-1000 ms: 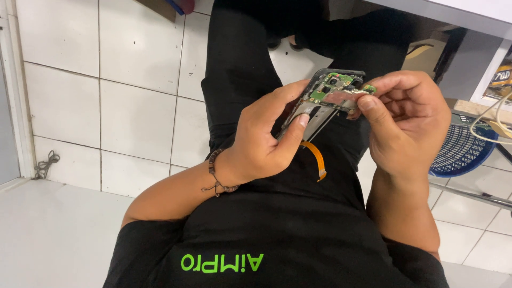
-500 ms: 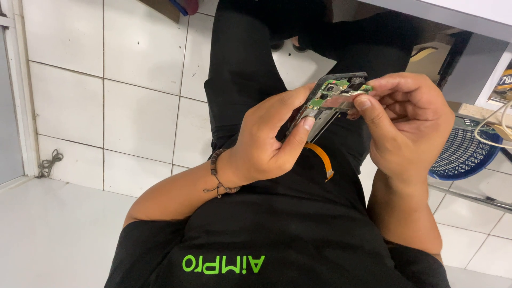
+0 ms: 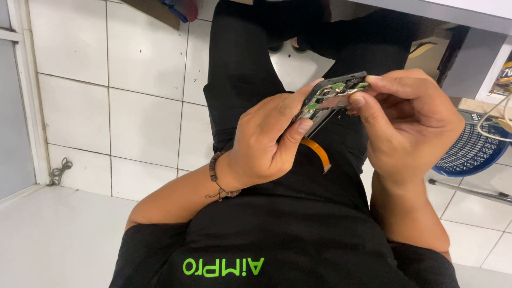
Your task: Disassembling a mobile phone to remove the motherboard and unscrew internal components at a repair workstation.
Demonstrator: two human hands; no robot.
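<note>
Since the earlier frame, both hands and the phone have shifted slightly; the grip looks unchanged.

Left hand: closed around the lower part of the phone. The thumb lies along the near edge, its tip beside the exposed board. The fingers wrap round the far side, and one fingertip shows above the top edge. A beaded bracelet sits on this wrist.

Right hand: curled, with thumb and forefinger pinched at the upper end of the phone, on or just beside the green circuit board. Whether a small part is held between the fingertips cannot be told. The remaining fingers are folded into the palm.

Phone: opened, dark frame, held tilted between the two hands above the lap, upper end toward the right hand. Green board and metal parts are exposed on the upward face. An orange flex cable hangs from the underside, curving down and to the right, with its free end over the black trousers.

Surroundings: the person wears a black shirt with green lettering. White floor tiles lie beneath the legs. A blue basket stands on the floor, near the right hand. A white cord runs above the basket. A pale ledge lies beside the left arm.
</note>
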